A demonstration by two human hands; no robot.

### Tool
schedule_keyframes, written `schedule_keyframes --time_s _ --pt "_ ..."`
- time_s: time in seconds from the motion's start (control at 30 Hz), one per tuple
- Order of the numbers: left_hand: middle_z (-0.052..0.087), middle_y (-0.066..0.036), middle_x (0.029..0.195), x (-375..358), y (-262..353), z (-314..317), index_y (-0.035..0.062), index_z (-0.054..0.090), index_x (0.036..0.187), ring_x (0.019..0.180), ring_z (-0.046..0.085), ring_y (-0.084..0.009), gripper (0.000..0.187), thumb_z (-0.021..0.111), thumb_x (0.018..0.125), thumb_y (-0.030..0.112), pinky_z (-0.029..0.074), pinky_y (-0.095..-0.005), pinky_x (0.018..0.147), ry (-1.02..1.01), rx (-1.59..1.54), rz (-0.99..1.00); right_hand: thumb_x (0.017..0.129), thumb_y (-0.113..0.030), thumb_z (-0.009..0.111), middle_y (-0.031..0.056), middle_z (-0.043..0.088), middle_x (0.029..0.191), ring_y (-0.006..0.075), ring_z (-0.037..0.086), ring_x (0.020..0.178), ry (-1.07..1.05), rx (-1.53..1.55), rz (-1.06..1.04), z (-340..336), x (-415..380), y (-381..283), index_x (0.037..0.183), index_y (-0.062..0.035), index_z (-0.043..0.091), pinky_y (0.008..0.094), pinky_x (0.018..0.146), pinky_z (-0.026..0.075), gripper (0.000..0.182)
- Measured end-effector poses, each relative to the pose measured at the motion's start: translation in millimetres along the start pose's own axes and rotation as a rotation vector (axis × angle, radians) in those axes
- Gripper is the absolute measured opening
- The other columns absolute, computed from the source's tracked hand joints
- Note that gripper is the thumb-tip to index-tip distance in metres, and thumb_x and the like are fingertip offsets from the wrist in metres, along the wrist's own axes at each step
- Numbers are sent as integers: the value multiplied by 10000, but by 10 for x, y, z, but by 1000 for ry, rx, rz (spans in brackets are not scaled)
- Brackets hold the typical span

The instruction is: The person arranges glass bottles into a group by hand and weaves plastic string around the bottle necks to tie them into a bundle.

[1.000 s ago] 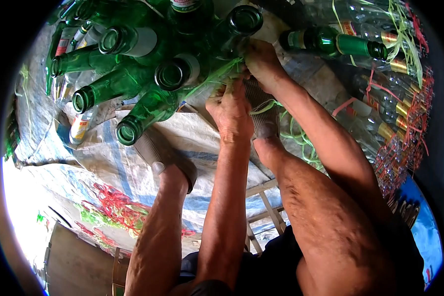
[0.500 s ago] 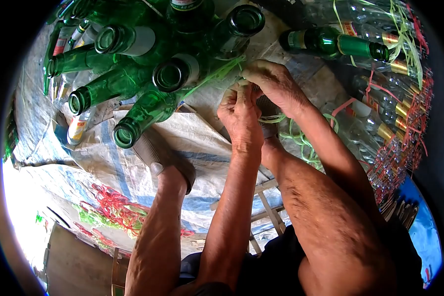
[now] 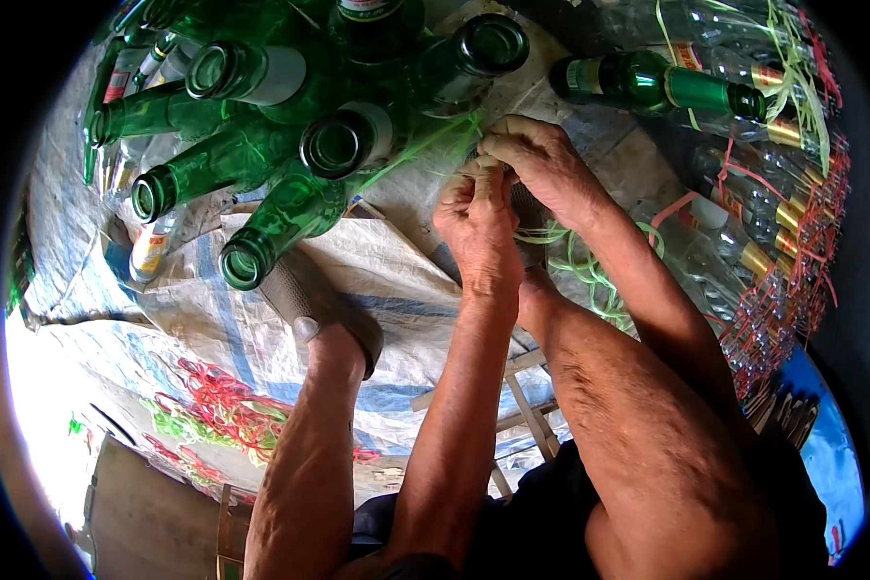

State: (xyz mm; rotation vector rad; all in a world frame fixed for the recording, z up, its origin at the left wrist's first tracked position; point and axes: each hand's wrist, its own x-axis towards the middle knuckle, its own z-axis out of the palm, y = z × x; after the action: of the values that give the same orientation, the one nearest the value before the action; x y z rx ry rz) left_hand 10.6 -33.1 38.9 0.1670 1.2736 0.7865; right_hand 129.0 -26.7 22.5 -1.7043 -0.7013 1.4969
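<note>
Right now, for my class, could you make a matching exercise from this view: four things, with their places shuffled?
Things:
1. cluster of green bottles
2. tangle of red and green strips
3. single green bottle
4. left hand

Places:
A. lower left
B. beside the right hand
C. upper left
D. upper right

Pairs: 1-C, 2-A, 3-D, 4-B

At least six clustered green bottles [image 3: 295,215] show their mouths

One dark green bottle [image 3: 638,82] lies apart. One left hand [image 3: 478,227], one right hand [image 3: 543,166]. Two shoes [image 3: 324,304]. Clear bottles [image 3: 701,259] are many, too crowded to count; tangled strips [image 3: 230,401] defy counting too
</note>
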Motion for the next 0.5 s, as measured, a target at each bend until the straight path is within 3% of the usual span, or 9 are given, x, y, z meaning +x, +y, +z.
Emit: schedule_keyframes --time_s 0.07,0.5 --pt "563 57 698 -3 -11 -2 105 662 839 541 384 -36 202 740 1009 180 279 -238 481 -1 0 3 1017 -165 679 34 715 907 105 684 871 -26 -12 27 -35 4 13 995 12 722 280 775 558 184" --pt "589 41 745 -7 -30 -25 82 697 902 570 405 -36 168 750 1010 200 304 -230 507 -12 6 -11 1025 -182 674 28 704 899 97 665 814 -30 -11 60 -44 4 24 1022 -1 730 267 726 557 189"
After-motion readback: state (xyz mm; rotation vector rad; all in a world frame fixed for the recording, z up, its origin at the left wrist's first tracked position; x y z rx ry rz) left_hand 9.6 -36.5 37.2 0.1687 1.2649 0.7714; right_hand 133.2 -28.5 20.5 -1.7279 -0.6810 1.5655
